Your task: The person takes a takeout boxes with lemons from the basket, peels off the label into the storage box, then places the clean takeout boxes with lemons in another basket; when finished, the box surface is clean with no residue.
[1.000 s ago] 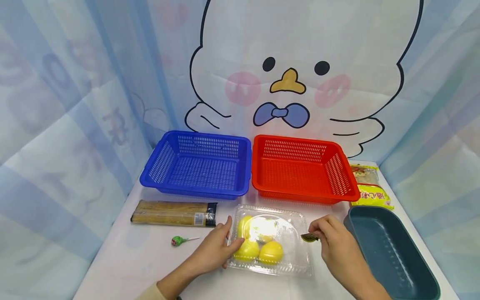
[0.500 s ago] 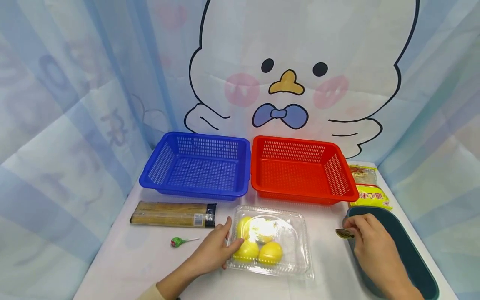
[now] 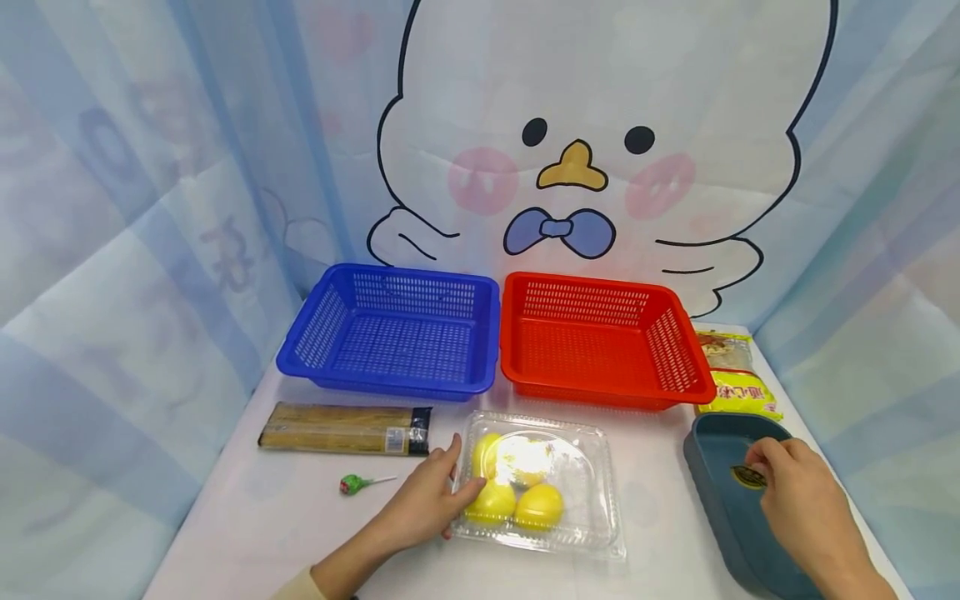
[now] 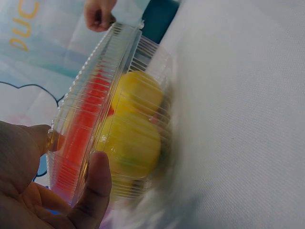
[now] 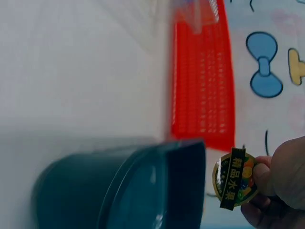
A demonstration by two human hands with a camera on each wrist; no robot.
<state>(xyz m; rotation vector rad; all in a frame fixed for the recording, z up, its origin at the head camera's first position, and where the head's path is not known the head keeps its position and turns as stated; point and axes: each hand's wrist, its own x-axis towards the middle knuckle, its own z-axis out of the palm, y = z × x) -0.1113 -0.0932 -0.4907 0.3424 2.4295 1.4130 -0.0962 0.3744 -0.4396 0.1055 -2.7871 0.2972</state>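
Observation:
My left hand (image 3: 422, 502) holds the left side of a closed clear plastic clamshell box (image 3: 583, 487) with several yellow fruits (image 3: 538, 507) inside. In the left wrist view, thumb and fingers sit against the ribbed wall and rim of the box, which rests on the table. Over a dark teal tub (image 3: 712, 508) at the right, my right hand (image 3: 808, 510) pinches a round label (image 3: 747, 477) by its edge. Black and gold, with a fruit picture and a band of characters, the label (image 5: 232, 179) faces the right wrist camera, apart from the tub.
A blue basket (image 3: 405, 342) and a red basket (image 3: 592, 350) stand side by side behind the box. Left lie a pack of dry noodles (image 3: 330, 427) and a green lollipop (image 3: 352, 483). Yellow food packets (image 3: 742, 392) lie behind the tub. Curtains border the table.
My right hand has carried the label rightward, away from the box's right edge to above the teal tub. My left hand stays on the box, which has barely moved.

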